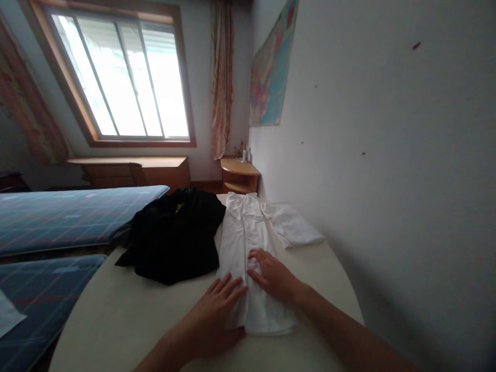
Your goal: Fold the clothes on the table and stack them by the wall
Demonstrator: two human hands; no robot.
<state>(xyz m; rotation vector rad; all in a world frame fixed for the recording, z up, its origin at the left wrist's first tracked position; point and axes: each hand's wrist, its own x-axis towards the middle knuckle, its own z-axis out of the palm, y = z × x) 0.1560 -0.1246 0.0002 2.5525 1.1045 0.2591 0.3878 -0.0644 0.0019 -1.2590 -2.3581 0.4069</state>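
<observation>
A long white garment (253,232) lies on the round pale table (155,315), its two side panels meeting along a lengthwise line down the middle. My left hand (222,310) rests on the garment's near left part, fingers spread and thumb by the lower hem. On the right panel, my right hand (273,274) touches the cloth beside the centre line, its fingers slightly bent and the thumb held apart from them. Left of the garment sits a crumpled black garment (178,237) with a small yellow mark. A folded white cloth (292,225) lies at the far right.
The wall (387,196) rises close along the table's right side. Blue plaid mattresses (77,217) stand at the left. Behind the table are a small corner shelf (240,168), a low wooden desk (163,168) and a window (124,77).
</observation>
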